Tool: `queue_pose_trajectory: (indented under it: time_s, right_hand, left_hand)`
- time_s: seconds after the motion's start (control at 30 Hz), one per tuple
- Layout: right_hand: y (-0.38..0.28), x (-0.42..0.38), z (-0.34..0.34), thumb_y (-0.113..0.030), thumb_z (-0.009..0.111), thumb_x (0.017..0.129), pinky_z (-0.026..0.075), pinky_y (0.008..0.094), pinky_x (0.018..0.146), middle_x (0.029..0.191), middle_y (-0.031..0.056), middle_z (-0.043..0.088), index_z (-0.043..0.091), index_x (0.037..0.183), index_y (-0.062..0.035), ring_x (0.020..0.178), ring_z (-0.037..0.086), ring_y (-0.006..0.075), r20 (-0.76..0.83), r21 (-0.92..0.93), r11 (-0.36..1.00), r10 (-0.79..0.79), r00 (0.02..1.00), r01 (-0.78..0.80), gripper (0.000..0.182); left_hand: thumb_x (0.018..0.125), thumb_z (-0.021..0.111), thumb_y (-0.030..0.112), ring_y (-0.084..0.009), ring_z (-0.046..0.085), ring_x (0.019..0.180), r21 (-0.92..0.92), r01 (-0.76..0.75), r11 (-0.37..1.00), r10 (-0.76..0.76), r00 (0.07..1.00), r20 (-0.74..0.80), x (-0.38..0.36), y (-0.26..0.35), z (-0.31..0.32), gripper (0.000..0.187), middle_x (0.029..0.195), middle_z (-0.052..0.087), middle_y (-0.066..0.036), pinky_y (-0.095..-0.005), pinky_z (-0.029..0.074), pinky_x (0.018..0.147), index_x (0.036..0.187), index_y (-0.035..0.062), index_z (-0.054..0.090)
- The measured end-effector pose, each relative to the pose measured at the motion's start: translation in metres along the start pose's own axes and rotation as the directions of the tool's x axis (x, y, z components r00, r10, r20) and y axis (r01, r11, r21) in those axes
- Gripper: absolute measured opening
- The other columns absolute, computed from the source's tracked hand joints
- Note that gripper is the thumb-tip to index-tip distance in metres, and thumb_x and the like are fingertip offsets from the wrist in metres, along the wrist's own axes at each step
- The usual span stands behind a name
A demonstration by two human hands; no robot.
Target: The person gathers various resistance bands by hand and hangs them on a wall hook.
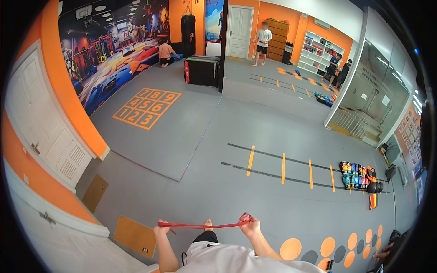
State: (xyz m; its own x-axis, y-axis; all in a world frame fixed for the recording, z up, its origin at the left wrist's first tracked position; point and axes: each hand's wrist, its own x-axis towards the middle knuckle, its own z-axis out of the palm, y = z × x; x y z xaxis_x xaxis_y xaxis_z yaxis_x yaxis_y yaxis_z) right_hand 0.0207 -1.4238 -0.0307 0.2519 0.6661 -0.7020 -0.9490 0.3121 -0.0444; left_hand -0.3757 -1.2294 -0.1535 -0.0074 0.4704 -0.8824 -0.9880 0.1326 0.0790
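A red strap [205, 225] is stretched almost level in front of the person's white shirt [227, 259]. My left hand [161, 228] is closed around its left end, and a short tail hangs just below. My right hand [250, 225] grips the other end, where the strap loops above the fingers. Between the two hands the strap runs taut, in what looks like more than one layer. Below it one bare foot [208, 223] shows on the grey floor.
An orange number grid [146, 108] lies beyond, left of centre. Ladder markings [283, 168] lead right to a pile of gloves [357, 175]. A kneeling person [165, 53] is beside a black box [202, 70]. A mirror [273, 86] shows several people. Doors [45, 118] stand left.
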Motion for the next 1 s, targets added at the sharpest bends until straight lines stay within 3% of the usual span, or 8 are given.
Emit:
queue_pose_trajectory:
  time_s: [0.1, 0.17, 0.3, 0.37, 0.47, 0.57, 0.67, 1.0]
  right_hand:
    - [-0.004, 0.046, 0.066, -0.023, 0.029, 0.094, 0.038, 0.0346, 0.071, 0.069, 0.0048, 0.044, 0.042, 0.077, -0.0080, 0.068, 0.045, 0.0197, 0.015, -0.068, 0.996, -0.059, 0.998, 0.060, 0.025]
    - [-0.007, 0.062, 0.125, -0.022, 0.032, 0.094, 0.040, 0.0365, 0.076, 0.077, 0.0046, 0.048, 0.045, 0.081, -0.0080, 0.076, 0.049, 0.0204, -0.083, -0.234, 0.962, -0.162, 0.983, 0.139, 0.023]
    - [-0.033, 0.140, 0.162, -0.026, 0.035, 0.096, 0.039, 0.0397, 0.082, 0.088, 0.0041, 0.054, 0.050, 0.088, -0.0094, 0.087, 0.052, 0.0214, -0.006, -0.204, 0.969, -0.141, 0.990, 0.137, 0.024]
    - [-0.037, 0.170, 0.181, -0.027, 0.034, 0.096, 0.041, 0.0394, 0.083, 0.089, 0.0041, 0.056, 0.051, 0.089, -0.0090, 0.088, 0.054, 0.0211, -0.032, -0.198, 0.973, -0.131, 0.991, 0.122, 0.026]
    - [-0.041, 0.236, 0.202, -0.024, 0.037, 0.096, 0.044, 0.0381, 0.083, 0.087, 0.0035, 0.056, 0.052, 0.091, -0.0075, 0.085, 0.056, 0.0203, -0.055, -0.115, 0.982, -0.158, 0.986, 0.151, 0.023]
    - [-0.034, 0.303, 0.241, -0.020, 0.041, 0.094, 0.047, 0.0359, 0.082, 0.087, 0.0033, 0.057, 0.052, 0.093, -0.0059, 0.084, 0.057, 0.0194, -0.157, -0.106, 0.984, -0.160, 0.975, 0.145, 0.018]
    - [-0.037, 0.377, 0.294, -0.017, 0.042, 0.094, 0.047, 0.0368, 0.084, 0.089, 0.0044, 0.057, 0.052, 0.096, -0.0048, 0.089, 0.057, 0.0200, -0.025, -0.110, 0.985, -0.139, 0.990, 0.135, 0.016]
    - [-0.008, 0.537, 0.544, -0.017, 0.039, 0.096, 0.046, 0.0359, 0.091, 0.103, 0.0072, 0.055, 0.051, 0.103, -0.0033, 0.099, 0.055, 0.0204, 0.127, -0.204, 0.972, -0.094, 0.987, 0.119, 0.020]
  left_hand:
    - [0.095, 0.030, 0.027, -0.0146, 0.054, 0.056, -0.221, 0.081, 0.972, -0.098, 0.993, -0.068, -0.014, -0.024, 0.076, 0.031, 0.067, 0.057, -0.004, -0.0265, 0.042, 0.051, 0.082, 0.0067, 0.049]
    - [0.095, 0.030, 0.038, -0.0145, 0.057, 0.067, 0.001, 0.008, 1.000, -0.008, 0.998, 0.057, 0.007, -0.032, 0.108, 0.037, 0.071, 0.058, -0.002, -0.0306, 0.044, 0.061, 0.085, 0.0080, 0.049]
    - [0.095, 0.036, 0.037, -0.0155, 0.058, 0.087, 0.240, 0.025, 0.970, -0.072, 0.979, 0.193, 0.030, -0.044, 0.175, 0.032, 0.085, 0.059, -0.002, -0.0393, 0.043, 0.081, 0.089, 0.0083, 0.048]
    - [0.096, 0.040, 0.029, -0.0182, 0.053, 0.104, 0.449, 0.010, 0.894, -0.129, 0.964, 0.234, 0.008, -0.061, 0.223, 0.023, 0.099, 0.056, -0.003, -0.0496, 0.035, 0.097, 0.091, 0.0077, 0.049]
    - [0.095, 0.044, 0.021, -0.0207, 0.049, 0.113, 0.439, -0.011, 0.898, -0.117, 0.957, 0.264, 0.027, -0.071, 0.279, 0.016, 0.109, 0.053, -0.005, -0.0543, 0.029, 0.103, 0.096, 0.0066, 0.050]
    - [0.095, 0.044, 0.019, -0.0221, 0.048, 0.116, 0.397, -0.075, 0.915, -0.063, 0.945, 0.322, 0.082, -0.069, 0.339, 0.016, 0.113, 0.054, -0.006, -0.0539, 0.029, 0.104, 0.100, 0.0054, 0.050]
    - [0.095, 0.044, 0.018, -0.0230, 0.048, 0.117, 0.414, -0.161, 0.896, -0.022, 0.914, 0.405, 0.127, -0.070, 0.409, 0.016, 0.116, 0.054, -0.008, -0.0492, 0.031, 0.105, 0.102, 0.0046, 0.051]
    - [0.095, 0.044, 0.018, -0.0220, 0.050, 0.114, 0.269, -0.303, 0.914, 0.126, 0.843, 0.523, 0.189, -0.094, 0.650, 0.018, 0.113, 0.057, -0.008, -0.0434, 0.039, 0.101, 0.103, 0.0042, 0.053]
